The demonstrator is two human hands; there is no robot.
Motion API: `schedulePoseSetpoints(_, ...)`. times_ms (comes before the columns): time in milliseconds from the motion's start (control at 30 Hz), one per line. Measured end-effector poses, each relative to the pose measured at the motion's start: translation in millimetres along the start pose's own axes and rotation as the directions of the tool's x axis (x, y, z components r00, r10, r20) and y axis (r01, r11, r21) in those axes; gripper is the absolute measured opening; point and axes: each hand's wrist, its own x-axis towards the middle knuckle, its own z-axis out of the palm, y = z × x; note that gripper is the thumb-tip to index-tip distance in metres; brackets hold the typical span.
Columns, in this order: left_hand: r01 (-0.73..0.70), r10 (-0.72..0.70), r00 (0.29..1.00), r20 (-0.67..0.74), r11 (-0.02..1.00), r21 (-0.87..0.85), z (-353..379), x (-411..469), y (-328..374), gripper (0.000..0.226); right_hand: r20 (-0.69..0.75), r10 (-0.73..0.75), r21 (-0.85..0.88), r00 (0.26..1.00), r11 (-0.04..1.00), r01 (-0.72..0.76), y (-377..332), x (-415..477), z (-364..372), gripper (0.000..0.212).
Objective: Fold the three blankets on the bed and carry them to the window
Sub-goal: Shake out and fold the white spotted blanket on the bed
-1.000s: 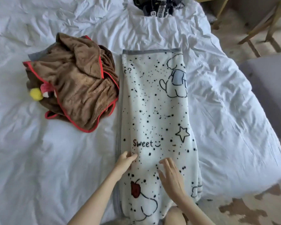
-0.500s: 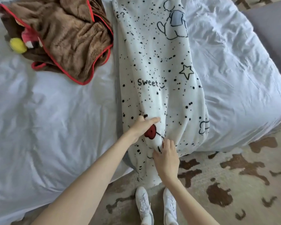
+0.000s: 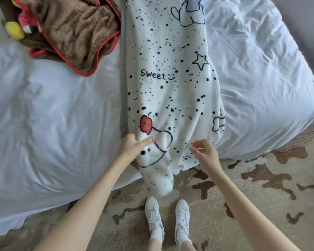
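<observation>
1. The white blanket point(image 3: 170, 87), with black dots, a star and the word "Sweet", lies as a long narrow strip on the bed point(image 3: 53, 124). It runs from the far side toward the person, and its near end hangs over the bed edge toward the floor point(image 3: 261, 196).
2. The left hand point(image 3: 132, 147) grips the left side of this blanket at the bed edge, just below the red apple print. The thumb lies on top of a raised bunch of cloth and the fingers are curled under it.
3. The right hand point(image 3: 205, 153) is over the right side of the hanging end. Its fingers are loosely bent and I see no cloth between them. I cannot tell if the fingertips touch the blanket.
4. The hanging end sags between the two hands, above the white shoes point(image 3: 154, 214).
5. The brown blanket point(image 3: 76, 33) with red trim lies crumpled on the bed, left of the white one and well apart from both hands.
</observation>
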Motion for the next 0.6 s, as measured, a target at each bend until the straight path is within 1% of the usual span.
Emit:
schedulePoseSetpoints(33, -0.024, 0.038, 0.994, -0.106, 0.992, 0.128, 0.1, -8.2, -5.6, 0.043, 0.029, -0.011, -0.033, 1.0, 0.999, 0.012, 0.7, -0.9, 2.9, 0.015)
schedulePoseSetpoints(67, -0.051, 0.106, 0.977, -0.187, 0.959, 0.279, 2.3, -15.8, -9.7, 0.041, 0.075, -0.028, -0.066, 0.997, 0.997, 0.033, 1.0, -4.5, 8.0, 0.015)
schedulePoseSetpoints(100, -0.086, 0.173, 0.96, -0.219, 0.93, 0.357, 6.4, -22.2, -11.3, 0.038, 0.144, -0.041, -0.089, 0.989, 0.995, 0.054, 2.2, -10.4, 15.5, 0.019)
schedulePoseSetpoints(133, -0.129, 0.211, 0.953, -0.218, 0.932, 0.338, 11.8, -28.5, -9.5, 0.036, 0.229, -0.052, -0.109, 0.972, 0.991, 0.079, 3.0, -18.2, 25.2, 0.026)
schedulePoseSetpoints(167, -0.167, 0.214, 0.959, -0.187, 0.957, 0.238, 18.5, -33.8, -4.9, 0.036, 0.321, -0.065, -0.121, 0.945, 0.987, 0.109, 2.2, -27.1, 36.1, 0.039)
schedulePoseSetpoints(200, -0.194, 0.207, 0.97, -0.128, 0.975, 0.108, 25.6, -40.0, 2.4, 0.036, 0.401, -0.098, -0.096, 0.911, 0.984, 0.148, -1.1, -36.3, 46.9, 0.057)
schedulePoseSetpoints(233, -0.216, 0.215, 0.975, -0.046, 0.976, -0.007, 32.9, -46.3, 9.8, 0.036, 0.434, -0.156, -0.01, 0.887, 0.984, 0.178, -3.5, -43.6, 57.6, 0.075)
schedulePoseSetpoints(267, -0.236, 0.242, 0.969, 0.051, 0.967, -0.099, 39.3, -52.2, 16.2, 0.034, 0.402, -0.219, 0.125, 0.889, 0.975, 0.183, -4.8, -48.9, 67.6, 0.086)
schedulePoseSetpoints(300, -0.248, 0.272, 0.951, 0.145, 0.955, -0.164, 44.0, -56.9, 20.3, 0.031, 0.319, -0.236, 0.244, 0.918, 0.956, 0.161, -5.3, -52.4, 75.0, 0.084)
schedulePoseSetpoints(333, -0.247, 0.288, 0.933, 0.215, 0.948, -0.2, 46.3, -59.8, 22.2, 0.028, 0.21, -0.195, 0.31, 0.958, 0.942, 0.124, -4.2, -53.8, 78.0, 0.07)
schedulePoseSetpoints(367, -0.236, 0.288, 0.925, 0.246, 0.946, -0.221, 46.8, -60.5, 21.5, 0.026, 0.083, -0.115, 0.302, 0.99, 0.949, 0.086, -3.5, -54.6, 77.2, 0.051)
schedulePoseSetpoints(400, -0.222, 0.275, 0.934, 0.229, 0.947, -0.233, 46.0, -59.3, 17.8, 0.024, -0.037, -0.041, 0.216, 0.998, 0.975, 0.048, -2.3, -54.1, 73.7, 0.035)
schedulePoseSetpoints(433, -0.21, 0.251, 0.954, 0.162, 0.949, -0.234, 44.9, -57.7, 11.3, 0.022, -0.125, 0.001, 0.119, 0.992, 0.993, 0.014, 1.7, -52.1, 68.7, 0.026)
schedulePoseSetpoints(467, -0.197, 0.213, 0.976, 0.054, 0.957, -0.214, 44.1, -54.6, 3.9, 0.019, -0.176, 0.003, 0.054, 0.984, 0.998, 0.007, 6.4, -49.2, 62.5, 0.023)
schedulePoseSetpoints(500, -0.165, 0.153, 0.985, -0.082, 0.971, -0.175, 43.8, -50.9, -4.3, 0.018, -0.196, -0.012, 0.016, 0.98, 1.0, 0.016, 10.2, -46.7, 55.2, 0.022)
schedulePoseSetpoints(533, -0.109, 0.073, 0.972, -0.221, 0.982, -0.153, 43.7, -47.6, -13.3, 0.017, -0.208, -0.039, -0.014, 0.977, 0.999, 0.037, 12.4, -45.2, 47.4, 0.022)
schedulePoseSetpoints(567, -0.042, -0.015, 0.941, -0.338, 0.986, -0.16, 43.5, -43.8, -21.2, 0.015, -0.225, -0.065, -0.048, 0.972, 0.997, 0.055, 14.5, -44.0, 40.0, 0.022)
schedulePoseSetpoints(600, 0.018, -0.099, 0.91, -0.403, 0.98, -0.199, 44.1, -40.0, -26.6, 0.016, -0.244, -0.086, -0.084, 0.966, 0.994, 0.067, 16.7, -42.9, 33.3, 0.022)
